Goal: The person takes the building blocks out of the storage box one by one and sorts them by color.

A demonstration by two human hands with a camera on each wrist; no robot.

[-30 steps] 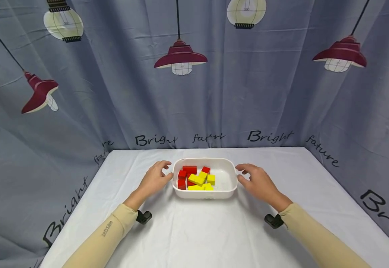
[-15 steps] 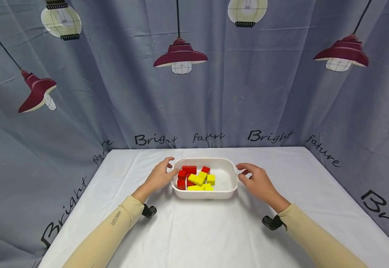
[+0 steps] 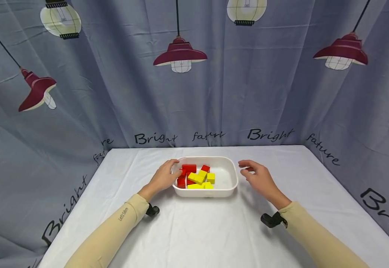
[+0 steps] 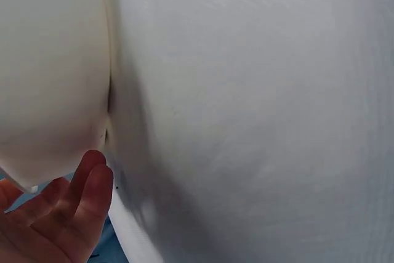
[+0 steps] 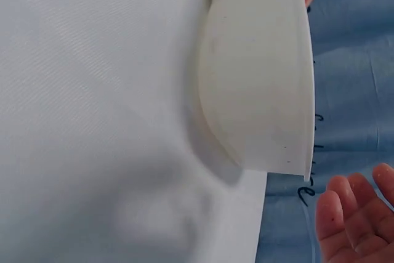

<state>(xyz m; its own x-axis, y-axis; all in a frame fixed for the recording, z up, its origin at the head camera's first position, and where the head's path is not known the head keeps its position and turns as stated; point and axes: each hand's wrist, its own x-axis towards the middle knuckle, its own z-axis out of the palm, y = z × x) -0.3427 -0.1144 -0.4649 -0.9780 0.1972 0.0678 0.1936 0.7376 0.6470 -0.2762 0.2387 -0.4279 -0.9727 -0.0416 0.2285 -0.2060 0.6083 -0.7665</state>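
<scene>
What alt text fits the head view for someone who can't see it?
A white tray of red blocks and yellow blocks sits on a tablecloth, the left hand at its left end, the right hand just off its right end. Behind hangs a grey-blue curtain printed with lamps.

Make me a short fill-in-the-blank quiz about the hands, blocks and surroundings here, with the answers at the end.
1. Red blocks share the white tray with blocks coloured ____.
2. Of the left hand and the right hand, the one plainly apart from the tray is the ____.
3. The printed word on the backdrop starting with a capital B is ____.

Missing words: yellow; right; Bright.
</scene>
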